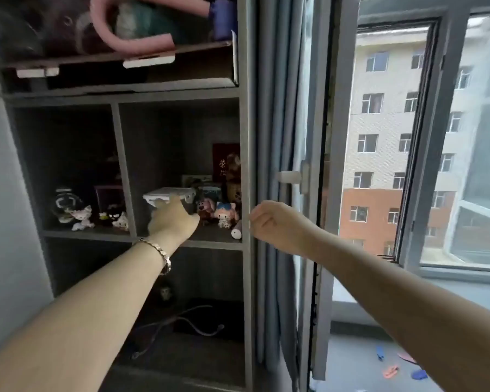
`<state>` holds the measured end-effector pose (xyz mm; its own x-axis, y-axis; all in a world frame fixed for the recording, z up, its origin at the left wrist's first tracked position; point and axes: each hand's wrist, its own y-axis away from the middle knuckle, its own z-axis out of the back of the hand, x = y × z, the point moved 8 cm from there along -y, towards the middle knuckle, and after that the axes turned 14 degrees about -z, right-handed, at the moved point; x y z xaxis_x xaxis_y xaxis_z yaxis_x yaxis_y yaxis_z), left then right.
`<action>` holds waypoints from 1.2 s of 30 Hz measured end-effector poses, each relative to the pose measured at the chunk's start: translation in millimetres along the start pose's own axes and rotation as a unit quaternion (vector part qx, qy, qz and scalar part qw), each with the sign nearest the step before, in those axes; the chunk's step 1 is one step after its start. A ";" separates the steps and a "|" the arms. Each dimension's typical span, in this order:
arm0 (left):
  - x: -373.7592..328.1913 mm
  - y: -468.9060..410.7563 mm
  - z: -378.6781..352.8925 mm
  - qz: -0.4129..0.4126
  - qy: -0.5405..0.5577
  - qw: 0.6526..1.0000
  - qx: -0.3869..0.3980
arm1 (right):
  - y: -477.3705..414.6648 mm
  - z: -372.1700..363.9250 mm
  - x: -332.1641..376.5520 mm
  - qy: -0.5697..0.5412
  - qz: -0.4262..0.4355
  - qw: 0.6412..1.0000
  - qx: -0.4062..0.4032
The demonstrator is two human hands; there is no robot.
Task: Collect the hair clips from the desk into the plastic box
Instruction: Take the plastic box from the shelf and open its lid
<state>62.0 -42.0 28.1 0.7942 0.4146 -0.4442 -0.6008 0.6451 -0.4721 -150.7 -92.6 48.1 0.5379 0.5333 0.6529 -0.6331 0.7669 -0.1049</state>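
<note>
Shelving unit [246, 154], grey, divided into compartments, fills the left half of the view; an open window [425, 142] with a grey frame stands to its right. Left hand [171, 219] is extended into the middle right compartment and is in contact with the plastic box [169, 195] — a clear container with a white clip-on lid, standing upright on the shelf board. The hand covers the lower front of the box; thumb lies along the right side, but the fingers are hidden behind the hand, so whether they are wrapped around the box or only pressed to it cannot be told. A metal bracelet [157, 251] sits on that wrist.

Right hand [269, 219] hangs in the air just beside the shelf's right upright, touching nothing. Its fingers are curled loosely inward, close together, holding no object.

Small cartoon figurines [215, 212] stand immediately right of the box in the same compartment; further figurines [82, 216] occupy the compartment to the left. A dark red booklet [224, 162] stands upright at the back.

Hair clips [391, 371] — blue and orange items, blurred, probably the clips — lie scattered on the grey desk surface [351, 363] at lower right, well apart from the box and both hands.
</note>
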 end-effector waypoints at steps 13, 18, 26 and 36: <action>73.8 -75.5 -37.4 0.037 0.134 0.986 -0.087 | -89.4 -64.3 -27.1 -0.009 -0.077 0.996 -0.044; 56.8 -57.2 -18.7 0.000 0.176 0.972 -0.153 | -91.7 -56.3 -27.8 -0.010 -0.047 0.996 -0.073; -12.5 34.3 0.9 -0.045 0.355 0.930 -0.083 | -32.6 -24.0 -5.7 0.004 0.085 0.982 -0.169; -110.9 168.2 -119.6 0.101 0.517 0.809 0.261 | 78.5 1.6 -96.6 0.183 0.195 0.940 -0.209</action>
<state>-138.0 -56.3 -93.2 0.0215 -0.0395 -0.9990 -0.3733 0.9266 -0.0447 -253.2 -84.5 -22.0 0.5142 0.8318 0.2092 -0.5886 0.5196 -0.6193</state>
